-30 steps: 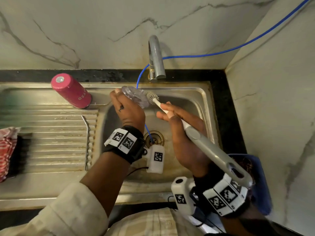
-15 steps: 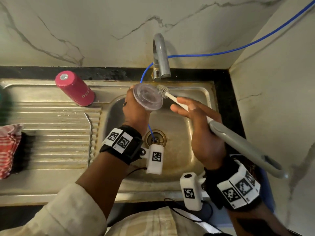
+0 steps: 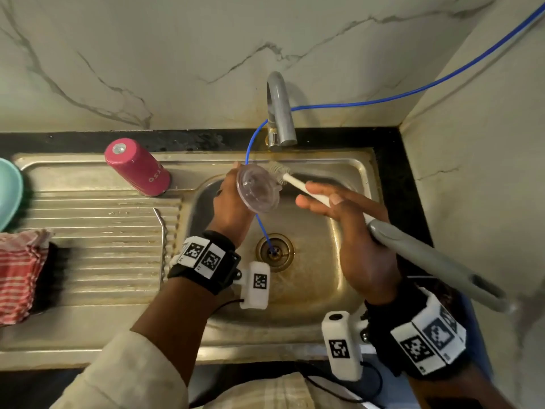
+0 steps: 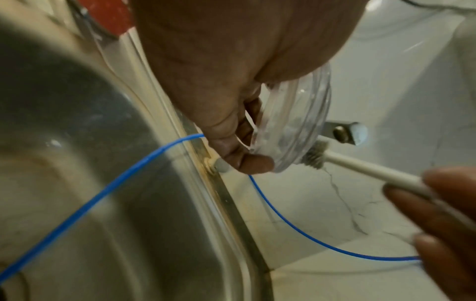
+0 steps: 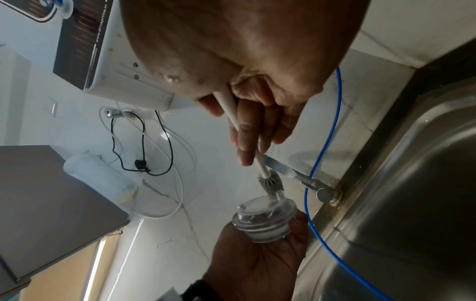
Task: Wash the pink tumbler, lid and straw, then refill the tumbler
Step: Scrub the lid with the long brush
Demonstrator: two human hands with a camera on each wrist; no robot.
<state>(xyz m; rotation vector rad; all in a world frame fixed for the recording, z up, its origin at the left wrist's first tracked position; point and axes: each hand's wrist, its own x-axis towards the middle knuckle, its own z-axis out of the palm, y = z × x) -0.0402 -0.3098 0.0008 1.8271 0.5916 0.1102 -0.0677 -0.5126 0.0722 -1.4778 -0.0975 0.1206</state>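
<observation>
We see the left hand (image 3: pixel 230 208) gripping the clear, ridged plastic lid (image 3: pixel 258 188) by its rim over the steel sink (image 3: pixel 309 284), fingers curled behind it. The right hand (image 3: pixel 354 231) holds the brush (image 3: pixel 300 185) — a slim white stem widening into a grey handle — with thumb pressed on the stem and fingers loosely extended beneath it. The stubby bristle head touches the lid's far edge, just below the curved metal tap (image 3: pixel 280 110). A thin blue tube (image 3: pixel 262 228) drops behind the lid into the round drain (image 3: pixel 275 252). The pink tumbler (image 3: pixel 137 166) stands upside down on the ribbed drainboard (image 3: pixel 97 240) — smooth, cylindrical, well left of the hands. A striped red cloth (image 3: pixel 17 273) lies at the left edge.
</observation>
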